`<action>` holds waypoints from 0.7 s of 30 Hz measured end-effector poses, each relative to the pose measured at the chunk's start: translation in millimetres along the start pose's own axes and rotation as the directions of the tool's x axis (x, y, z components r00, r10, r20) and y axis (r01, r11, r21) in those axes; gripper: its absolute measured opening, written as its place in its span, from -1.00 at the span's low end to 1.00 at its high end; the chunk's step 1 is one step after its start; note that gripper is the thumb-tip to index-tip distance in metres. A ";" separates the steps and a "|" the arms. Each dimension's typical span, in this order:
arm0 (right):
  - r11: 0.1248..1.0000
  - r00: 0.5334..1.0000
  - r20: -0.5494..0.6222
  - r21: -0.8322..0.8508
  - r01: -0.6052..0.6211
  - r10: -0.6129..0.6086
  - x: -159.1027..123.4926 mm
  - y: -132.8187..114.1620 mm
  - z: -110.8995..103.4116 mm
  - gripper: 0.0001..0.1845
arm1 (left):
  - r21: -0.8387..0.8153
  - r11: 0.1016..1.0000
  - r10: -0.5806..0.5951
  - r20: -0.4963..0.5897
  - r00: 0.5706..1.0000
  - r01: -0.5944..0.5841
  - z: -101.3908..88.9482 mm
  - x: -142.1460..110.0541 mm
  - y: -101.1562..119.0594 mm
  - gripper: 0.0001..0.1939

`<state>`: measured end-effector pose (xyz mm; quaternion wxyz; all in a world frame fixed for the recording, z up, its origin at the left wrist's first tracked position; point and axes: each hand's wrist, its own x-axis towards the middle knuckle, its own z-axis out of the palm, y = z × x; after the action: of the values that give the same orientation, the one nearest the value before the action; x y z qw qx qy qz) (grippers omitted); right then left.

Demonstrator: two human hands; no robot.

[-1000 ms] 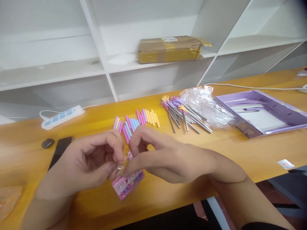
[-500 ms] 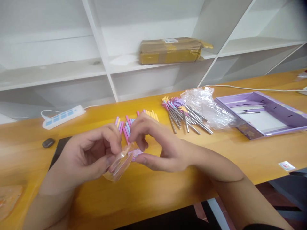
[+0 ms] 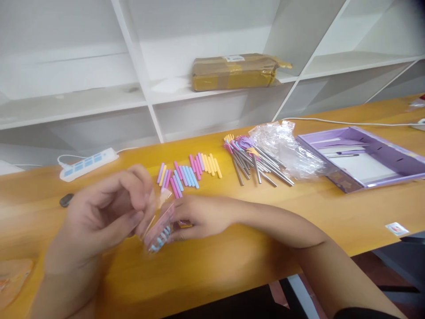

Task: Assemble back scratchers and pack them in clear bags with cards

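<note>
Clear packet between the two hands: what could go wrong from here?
1. The packet looks thin and filmy, so it might slip or tear between the left hand and the right hand; blur hides the right hand's exact grip.
2. The coloured sticks lie loose on the table just beyond the hands, so a stray knuckle could scatter them.
</note>
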<state>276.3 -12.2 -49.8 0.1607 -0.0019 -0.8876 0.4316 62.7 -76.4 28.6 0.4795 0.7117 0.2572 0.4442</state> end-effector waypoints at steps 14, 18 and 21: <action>0.995 0.993 -0.098 -0.075 -0.069 0.061 -11.4 -12.4 -1.5 -0.84 | 0.202 0.975 0.151 -0.273 0.950 -0.097 -1.7 -8.2 -1.0 -0.84; 0.984 0.989 0.029 -0.109 -0.141 0.145 -13.7 -11.4 -5.5 -0.83 | 0.218 0.971 0.144 -0.200 0.969 -0.099 -3.9 -6.6 -5.1 -0.84; 0.980 0.981 0.084 -0.112 -0.165 0.175 -15.6 -13.6 -8.4 -0.83 | 0.201 0.973 0.145 -0.170 0.975 -0.110 -4.9 -5.9 -6.7 -0.85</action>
<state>295.3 -16.6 -38.9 0.0810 -0.0660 -0.9122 0.3963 56.0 -76.2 20.9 0.3540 0.7254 0.2952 0.5113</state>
